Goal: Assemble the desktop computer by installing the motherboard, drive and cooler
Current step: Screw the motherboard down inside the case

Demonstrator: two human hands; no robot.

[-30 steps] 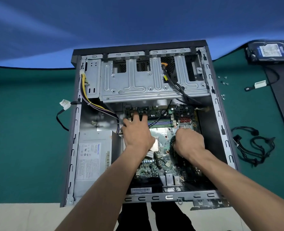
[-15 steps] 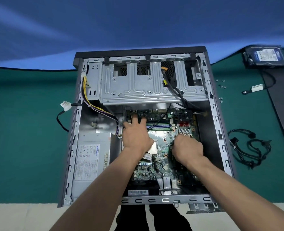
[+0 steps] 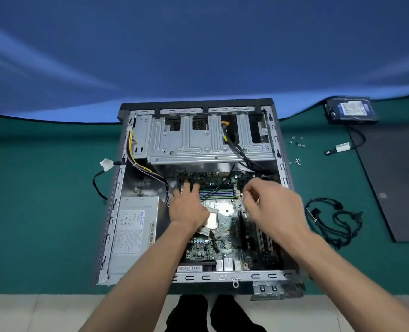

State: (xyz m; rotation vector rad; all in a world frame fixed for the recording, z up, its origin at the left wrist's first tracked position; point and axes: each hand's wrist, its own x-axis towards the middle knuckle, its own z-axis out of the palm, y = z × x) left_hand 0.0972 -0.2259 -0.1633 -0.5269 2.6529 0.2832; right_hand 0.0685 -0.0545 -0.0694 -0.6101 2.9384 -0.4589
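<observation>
The open grey computer case [image 3: 112, 212] lies on its side on the green mat. The green motherboard [image 3: 225, 226] lies inside it, below the metal drive cage [image 3: 198, 144]. My left hand [image 3: 189, 209] rests flat on the board's upper left part, fingers stretched toward its far edge. My right hand [image 3: 270, 209] hovers blurred over the board's right side, with loosely curled fingers and nothing visible in them. The hard drive [image 3: 351, 112] lies far right at the back of the table. No cooler is in view.
A power supply [image 3: 134, 228] fills the case's lower left. Small screws [image 3: 298, 142] lie scattered right of the case, beside a short cable with a white tag [image 3: 341, 147]. A black cable bundle [image 3: 330, 219] and a dark panel [image 3: 395, 183] lie further right.
My right hand has lifted off the lower right of the board and moved up and away, its fingers uncurling. My left hand has stayed on the board's upper left.
</observation>
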